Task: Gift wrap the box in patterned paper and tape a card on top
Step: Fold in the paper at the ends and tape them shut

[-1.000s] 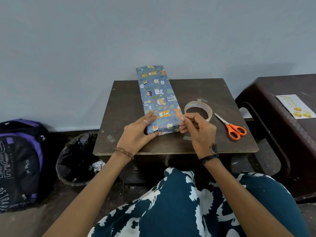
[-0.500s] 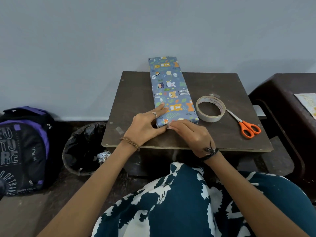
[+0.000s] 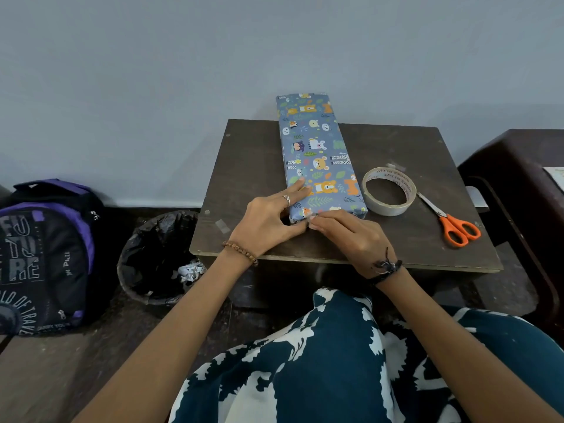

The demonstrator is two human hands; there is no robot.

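Observation:
The long box (image 3: 317, 154), wrapped in blue paper with cartoon animals, lies lengthwise on the small dark table (image 3: 253, 166), its far end past the table's back edge. My left hand (image 3: 265, 221) rests on the box's near left corner, fingers straight on top and thumb at the end face. My right hand (image 3: 351, 236) presses its fingertips against the near end face; a small clear piece of tape seems to be under them. The tape roll (image 3: 389, 190) lies right of the box. A corner of the card (image 3: 557, 175) shows at the right frame edge.
Orange-handled scissors (image 3: 457, 227) lie at the table's right side. A second dark table (image 3: 512, 166) stands to the right and holds the card. On the floor to the left are a black-lined bin (image 3: 158, 257) and a black and purple backpack (image 3: 45, 254).
My right hand came from beside the tape roll, where it pinched a piece of tape, to the box's near end. The left hand stayed on the corner.

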